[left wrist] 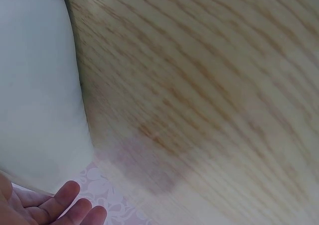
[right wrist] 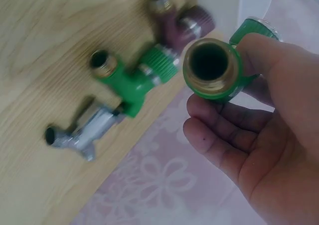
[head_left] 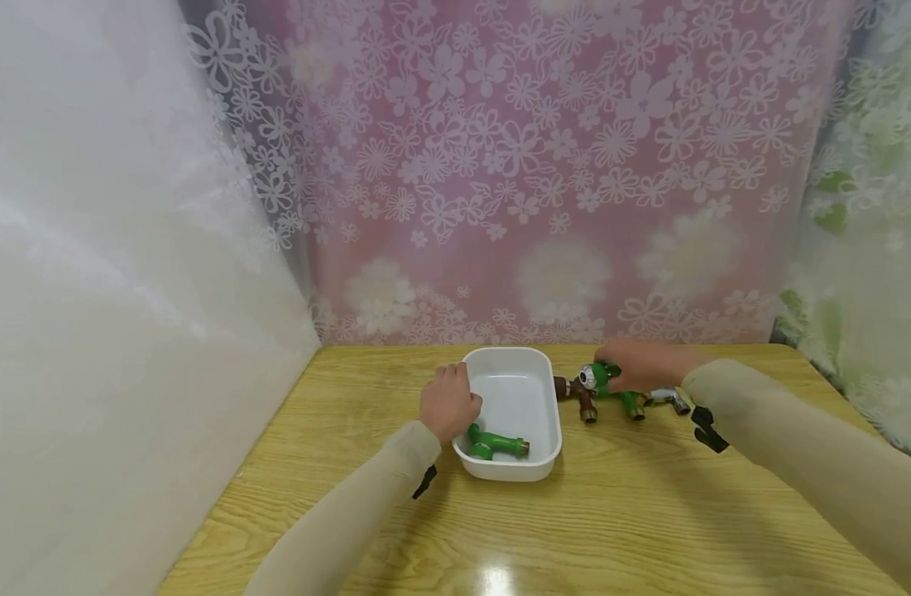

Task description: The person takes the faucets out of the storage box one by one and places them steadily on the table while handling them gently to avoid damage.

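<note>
A white plastic basin (head_left: 510, 470) stands on the table, and a green tap (head_left: 501, 444) with a brass end lies in its near part. My left hand (head_left: 449, 404) grips the basin's left rim; the left wrist view shows its fingertips (left wrist: 67, 191) at the basin's wall. Right of the basin, my right hand (head_left: 637, 364) holds another green tap (right wrist: 212, 68) above the table, its threaded brass mouth facing the right wrist camera. Below it on the table lie a brown tap (right wrist: 174, 28), a green tap (right wrist: 127, 83) and a chrome tap (right wrist: 89, 128).
The wooden table (head_left: 455, 530) runs back to a pink flowered curtain (head_left: 544, 165). A white sheet (head_left: 112, 290) hangs at the left side, and a green-patterned curtain (head_left: 865, 248) at the right. The brown tap lies close by the basin's right wall.
</note>
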The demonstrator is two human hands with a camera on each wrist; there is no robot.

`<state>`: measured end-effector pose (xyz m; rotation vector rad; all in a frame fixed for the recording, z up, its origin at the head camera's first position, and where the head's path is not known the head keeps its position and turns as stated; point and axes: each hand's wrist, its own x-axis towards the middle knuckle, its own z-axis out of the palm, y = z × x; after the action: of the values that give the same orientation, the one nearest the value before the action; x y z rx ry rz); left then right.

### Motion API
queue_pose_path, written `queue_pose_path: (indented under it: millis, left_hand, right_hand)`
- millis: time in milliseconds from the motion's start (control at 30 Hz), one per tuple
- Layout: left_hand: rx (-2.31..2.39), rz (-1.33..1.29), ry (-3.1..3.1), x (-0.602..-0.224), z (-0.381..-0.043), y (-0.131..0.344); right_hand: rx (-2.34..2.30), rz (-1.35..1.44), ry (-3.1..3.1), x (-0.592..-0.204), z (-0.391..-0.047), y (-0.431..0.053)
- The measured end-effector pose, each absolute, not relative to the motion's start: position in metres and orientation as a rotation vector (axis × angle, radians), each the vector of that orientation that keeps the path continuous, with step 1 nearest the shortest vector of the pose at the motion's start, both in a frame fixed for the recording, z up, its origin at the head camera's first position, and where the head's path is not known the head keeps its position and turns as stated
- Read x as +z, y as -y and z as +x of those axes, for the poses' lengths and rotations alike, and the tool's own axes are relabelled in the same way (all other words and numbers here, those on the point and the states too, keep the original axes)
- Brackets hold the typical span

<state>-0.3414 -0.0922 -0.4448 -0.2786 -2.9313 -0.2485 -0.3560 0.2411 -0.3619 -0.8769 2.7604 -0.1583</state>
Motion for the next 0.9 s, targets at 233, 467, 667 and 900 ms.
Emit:
queue_pose_path:
  millis: [233,467,667,900]
  left_hand:
    - [-0.231,-0.280,2.935,-0.449,-0.342,0.092]
    - [-0.240,-0.280,2.900,-0.451,-0.342,0.093]
    - [-0.232,-0.291,2.901,-0.449,-0.342,0.093]
    - [-0.224,-0.285,2.908,-0.447,-0.341,0.093]
  right_hand:
    - [-0.165,-0.850,-2.800,-0.361,-0.356,-0.272]
    - [-0.162,-0.803,-2.845,-0.366,-0.362,-0.303]
    - [-0.118,-0.785,-2.877,-0.378,-0.370,-0.330]
    - [-0.127,-0.722,-2.904,-0.388,-0.374,-0.353]
